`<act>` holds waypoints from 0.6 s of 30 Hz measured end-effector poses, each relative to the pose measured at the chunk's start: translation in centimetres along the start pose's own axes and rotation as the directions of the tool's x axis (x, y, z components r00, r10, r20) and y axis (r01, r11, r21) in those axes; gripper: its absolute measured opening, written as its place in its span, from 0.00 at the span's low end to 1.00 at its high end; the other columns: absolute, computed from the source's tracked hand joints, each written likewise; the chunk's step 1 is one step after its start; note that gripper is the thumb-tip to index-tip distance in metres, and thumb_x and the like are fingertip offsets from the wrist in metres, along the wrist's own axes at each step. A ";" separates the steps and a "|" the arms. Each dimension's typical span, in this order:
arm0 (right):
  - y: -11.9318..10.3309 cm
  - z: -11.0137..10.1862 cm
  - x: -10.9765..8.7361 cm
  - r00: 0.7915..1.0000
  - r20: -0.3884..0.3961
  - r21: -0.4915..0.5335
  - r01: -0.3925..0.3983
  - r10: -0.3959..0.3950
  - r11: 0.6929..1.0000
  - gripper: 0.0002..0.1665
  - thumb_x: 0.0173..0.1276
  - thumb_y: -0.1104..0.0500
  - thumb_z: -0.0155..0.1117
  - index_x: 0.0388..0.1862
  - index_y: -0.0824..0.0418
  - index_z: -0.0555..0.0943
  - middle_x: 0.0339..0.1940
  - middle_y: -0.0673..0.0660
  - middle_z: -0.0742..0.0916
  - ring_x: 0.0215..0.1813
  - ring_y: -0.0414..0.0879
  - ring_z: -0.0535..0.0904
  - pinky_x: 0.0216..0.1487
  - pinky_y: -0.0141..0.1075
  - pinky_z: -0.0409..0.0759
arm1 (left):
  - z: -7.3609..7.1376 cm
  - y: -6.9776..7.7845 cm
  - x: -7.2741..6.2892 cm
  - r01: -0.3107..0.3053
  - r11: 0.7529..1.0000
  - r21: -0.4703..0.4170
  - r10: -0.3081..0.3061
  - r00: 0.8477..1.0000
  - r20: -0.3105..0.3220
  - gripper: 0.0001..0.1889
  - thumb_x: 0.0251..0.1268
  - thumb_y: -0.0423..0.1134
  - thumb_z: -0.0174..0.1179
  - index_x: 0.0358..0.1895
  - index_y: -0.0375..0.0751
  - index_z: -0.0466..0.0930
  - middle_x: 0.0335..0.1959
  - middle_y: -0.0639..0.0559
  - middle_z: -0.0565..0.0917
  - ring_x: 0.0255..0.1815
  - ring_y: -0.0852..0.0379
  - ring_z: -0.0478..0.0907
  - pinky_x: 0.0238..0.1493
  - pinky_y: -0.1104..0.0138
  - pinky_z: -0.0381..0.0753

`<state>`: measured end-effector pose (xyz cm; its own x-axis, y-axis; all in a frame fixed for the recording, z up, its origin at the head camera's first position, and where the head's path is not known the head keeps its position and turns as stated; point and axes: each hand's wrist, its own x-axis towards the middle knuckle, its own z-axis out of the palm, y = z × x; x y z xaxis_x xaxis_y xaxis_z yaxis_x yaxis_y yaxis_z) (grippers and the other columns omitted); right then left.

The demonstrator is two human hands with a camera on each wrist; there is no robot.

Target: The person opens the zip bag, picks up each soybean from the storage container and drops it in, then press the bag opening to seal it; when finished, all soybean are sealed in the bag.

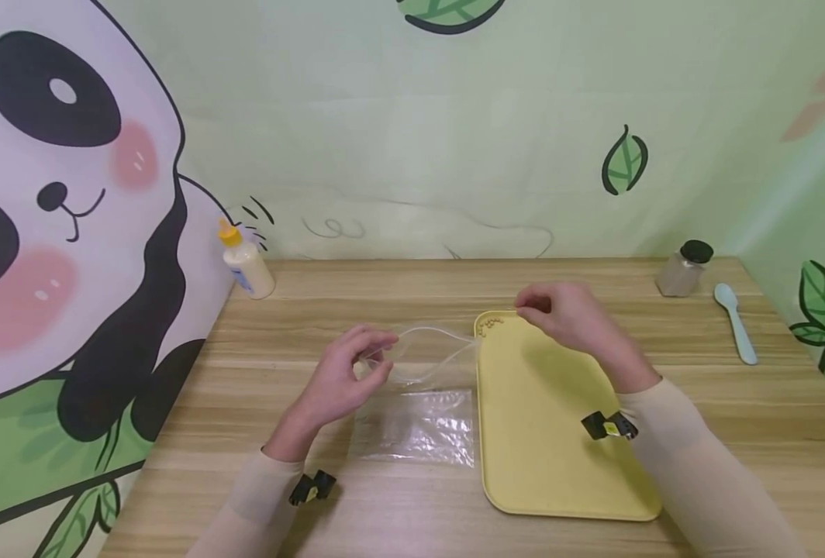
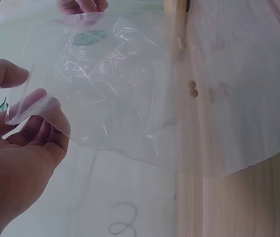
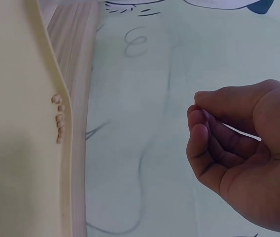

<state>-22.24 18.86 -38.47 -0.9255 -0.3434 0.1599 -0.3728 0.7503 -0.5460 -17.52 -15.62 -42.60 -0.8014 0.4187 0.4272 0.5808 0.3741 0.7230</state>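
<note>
1. Clear plastic bag (image 1: 412, 430): set on the wood-grain table (image 1: 412, 511), just left of the yellow tray (image 1: 559, 434). Mouth gaping in a lens shape, running from the left hand towards the tray's far left corner.
2. Bag, direction: mouth on the side away from the person; creased body extending towards the near edge. Long axis uncertain, the film being foreshortened.
3. Left hand (image 1: 343, 380): holds the left end of the bag's mouth. Fingers curled about the film; thumb set apart from them, a gap between.
4. Right hand (image 1: 569, 314): above the far edge of the tray, fingers curled, thumb tip and forefinger tip brought together. Whether something small is pinched between them, cannot tell.
5. Small tan pieces (image 3: 59, 118): a cluster in the tray's far left corner, along the rim.
6. Two round tan balls (image 2: 193, 93): touching each other, seen at the film in the left wrist view; inside or behind it, cannot tell.
7. Tray: long axis running away from the person.
</note>
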 end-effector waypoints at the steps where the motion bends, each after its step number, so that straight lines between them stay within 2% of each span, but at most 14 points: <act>1: -0.3 0.0 0.0 1.000 -0.003 0.001 0.010 -0.010 1.000 0.07 0.67 0.61 0.64 0.40 0.62 0.85 0.35 0.56 0.88 0.36 0.46 0.82 0.39 0.39 0.82 | 0.0 0.0 0.0 -0.001 1.000 0.001 0.001 1.000 0.000 0.18 0.57 0.27 0.62 0.52 0.30 0.79 0.45 0.47 0.81 0.40 0.57 0.79 0.49 0.66 0.84; 12: -2.6 0.7 0.5 0.994 -0.037 0.025 0.100 -0.099 0.995 0.06 0.65 0.63 0.66 0.39 0.62 0.86 0.35 0.56 0.89 0.37 0.46 0.84 0.40 0.41 0.84 | 0.0 -0.2 -0.1 -0.005 1.000 -0.002 0.005 1.000 0.012 0.17 0.58 0.28 0.62 0.53 0.34 0.79 0.46 0.39 0.81 0.40 0.57 0.79 0.50 0.65 0.84; 18: -3.5 1.2 0.7 0.986 -0.062 0.044 0.160 -0.157 0.986 0.05 0.63 0.64 0.67 0.37 0.62 0.86 0.33 0.54 0.89 0.35 0.45 0.83 0.39 0.39 0.85 | 0.1 -0.3 -0.1 -0.002 1.000 -0.003 0.002 1.000 0.013 0.17 0.58 0.28 0.62 0.53 0.34 0.79 0.45 0.45 0.82 0.40 0.57 0.79 0.50 0.66 0.84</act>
<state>-21.46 15.29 -37.44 -0.8578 -0.4215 0.2941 -0.5126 0.6601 -0.5491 -17.66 -15.73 -42.91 -0.7980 0.4306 0.4216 0.5823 0.3705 0.7236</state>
